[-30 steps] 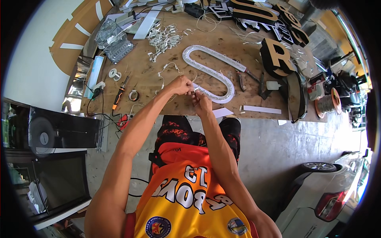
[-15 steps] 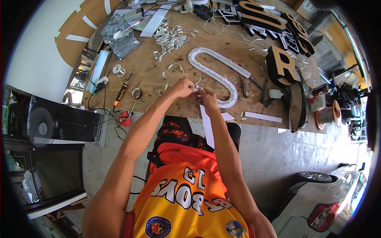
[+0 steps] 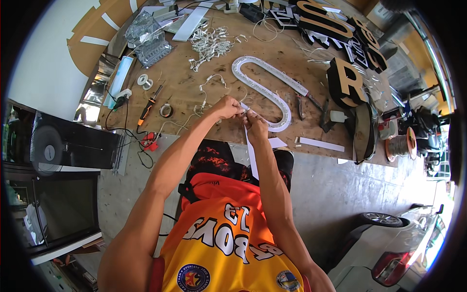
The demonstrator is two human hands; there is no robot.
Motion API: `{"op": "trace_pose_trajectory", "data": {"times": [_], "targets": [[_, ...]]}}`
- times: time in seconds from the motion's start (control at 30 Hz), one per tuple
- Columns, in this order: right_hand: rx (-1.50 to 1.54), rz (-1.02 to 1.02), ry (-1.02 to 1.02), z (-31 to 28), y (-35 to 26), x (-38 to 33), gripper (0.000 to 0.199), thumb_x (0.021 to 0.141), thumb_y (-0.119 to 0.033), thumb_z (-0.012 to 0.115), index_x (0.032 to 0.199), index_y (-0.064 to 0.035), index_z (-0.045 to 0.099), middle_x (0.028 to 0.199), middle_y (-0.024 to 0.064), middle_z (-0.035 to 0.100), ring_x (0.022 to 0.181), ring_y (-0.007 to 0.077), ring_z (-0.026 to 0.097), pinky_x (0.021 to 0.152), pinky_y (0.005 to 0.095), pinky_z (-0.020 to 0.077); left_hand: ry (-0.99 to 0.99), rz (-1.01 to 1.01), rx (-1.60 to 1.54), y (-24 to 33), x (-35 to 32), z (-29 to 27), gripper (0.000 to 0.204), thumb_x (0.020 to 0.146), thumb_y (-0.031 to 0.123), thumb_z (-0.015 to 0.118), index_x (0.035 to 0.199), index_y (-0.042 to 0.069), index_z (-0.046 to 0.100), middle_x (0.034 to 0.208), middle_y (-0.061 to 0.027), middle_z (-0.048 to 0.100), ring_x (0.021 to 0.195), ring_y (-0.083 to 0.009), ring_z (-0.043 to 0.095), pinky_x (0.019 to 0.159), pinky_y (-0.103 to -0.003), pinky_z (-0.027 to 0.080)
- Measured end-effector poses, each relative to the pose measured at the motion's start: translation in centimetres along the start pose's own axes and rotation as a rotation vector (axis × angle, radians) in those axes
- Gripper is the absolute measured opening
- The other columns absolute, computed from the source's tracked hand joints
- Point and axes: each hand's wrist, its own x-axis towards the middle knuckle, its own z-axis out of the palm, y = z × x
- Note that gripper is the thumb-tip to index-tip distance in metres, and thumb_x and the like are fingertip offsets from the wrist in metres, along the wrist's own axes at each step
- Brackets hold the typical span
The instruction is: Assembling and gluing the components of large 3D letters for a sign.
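My left hand [image 3: 228,108] and my right hand [image 3: 256,124] meet near the table's front edge, fingertips pinched close together. Whatever sits between them is too small and covered to make out. Under and beside the fingers lies the near end of a white S-shaped channel letter [image 3: 262,89], lined with small light modules and wires. A long white strip [image 3: 251,155] runs down from beneath my right hand past the table edge toward my lap. Left of my left hand, a thin wired string of white LED modules [image 3: 203,92] trails over the wood.
The wooden table [image 3: 189,80] carries a soldering iron [image 3: 148,108], a solder spool [image 3: 144,81], a roll of black tape [image 3: 166,111] and a heap of LED modules [image 3: 211,44]. Pliers [image 3: 300,104] and a black-sided letter R [image 3: 346,82] lie right. A fan [image 3: 47,152] stands left.
My right hand has shifted slightly down, its fingertips still against those of my left hand. The white strip hangs a little further left. The view has tilted slightly.
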Motion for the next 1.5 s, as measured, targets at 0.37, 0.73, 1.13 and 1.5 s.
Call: {"op": "trace_pose_trajectory", "data": {"times": [0.37,0.73,1.13,1.5], "targets": [[-1.643,-0.041,-0.109,-0.2,-10.5,-5.1,0.026,0.08,-0.011,0.073,0.103,-0.0008,0.068,0.086,0.0172,0.071,0.069,0.0269,0.067,0.062,0.0369,0.0517,0.496,0.108,0.43,-0.1,-2.1,0.8,0.016,0.081,0.019,0.07,0.078,0.004,0.074,0.077,-0.0205,0.07,0.071,-0.0358,0.069,0.067,-0.045,0.054],[-1.817,-0.674,-0.402,-3.1,-10.6,-1.1,0.046,0.066,-0.012,0.079,0.109,-0.003,0.067,0.091,0.0191,0.068,0.084,0.039,0.066,0.08,0.0457,0.0512,0.629,0.282,0.501,2.2,-2.3,0.6,0.015,0.084,0.017,0.067,0.08,0.005,0.073,0.075,-0.0195,0.068,0.073,-0.038,0.068,0.068,-0.046,0.054],[-1.522,-0.741,0.033,4.8,-5.9,-2.6,0.033,0.072,-0.019,0.074,0.094,0.0027,0.063,0.093,0.0247,0.064,0.083,0.0454,0.063,0.072,0.0509,0.0522,0.816,0.593,0.462,5.3,-4.5,-3.4,0.008,0.085,0.011,0.068,0.085,0.004,0.07,0.072,-0.0158,0.067,0.065,-0.0341,0.066,0.059,-0.041,0.051],[-1.638,-0.761,0.276,1.7,0.9,-5.7,0.039,0.074,-0.019,0.073,0.106,0.0005,0.061,0.098,0.0224,0.062,0.097,0.0412,0.061,0.081,0.0499,0.0499,0.716,0.424,0.434,-1.6,-1.5,2.6,0.011,0.082,0.012,0.064,0.081,0.003,0.07,0.074,-0.018,0.067,0.069,-0.0384,0.065,0.065,-0.045,0.052]]}}
